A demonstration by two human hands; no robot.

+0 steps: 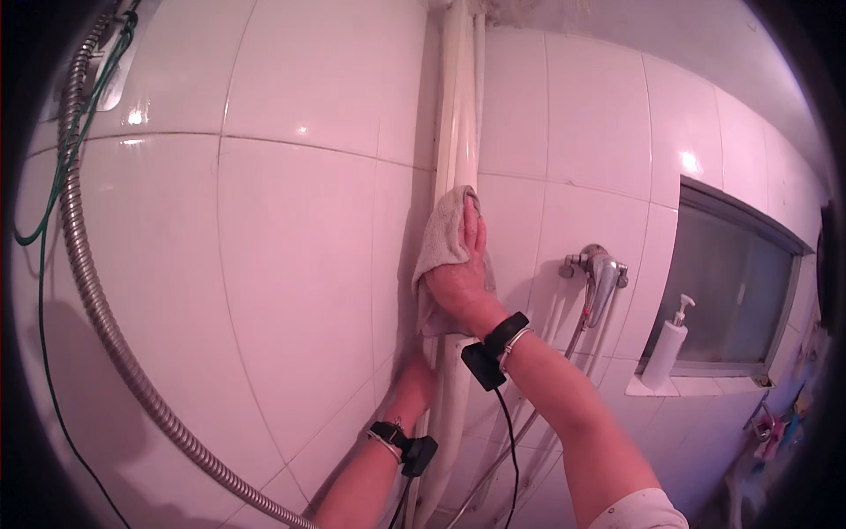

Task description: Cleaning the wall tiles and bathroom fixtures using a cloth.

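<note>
My right hand (462, 278) presses a grey cloth (441, 241) around the white vertical pipe (466, 132) in the tiled corner. Its fingers point up along the pipe, and part of the cloth folds over them. Lower down, my left hand (416, 380) is beside the pipe, against its left side near the wall. The fingers of that hand are blurred and partly hidden, so whether it grips anything is unclear. Both wrists carry black straps with small black boxes and cables, and metal bangles.
A ribbed metal shower hose (106, 324) and a green cord (43, 264) hang at the left. To the right, a chrome mixer tap (601, 284) is mounted on the wall. A white pump bottle (664, 354) stands on the sill of a window (727, 284).
</note>
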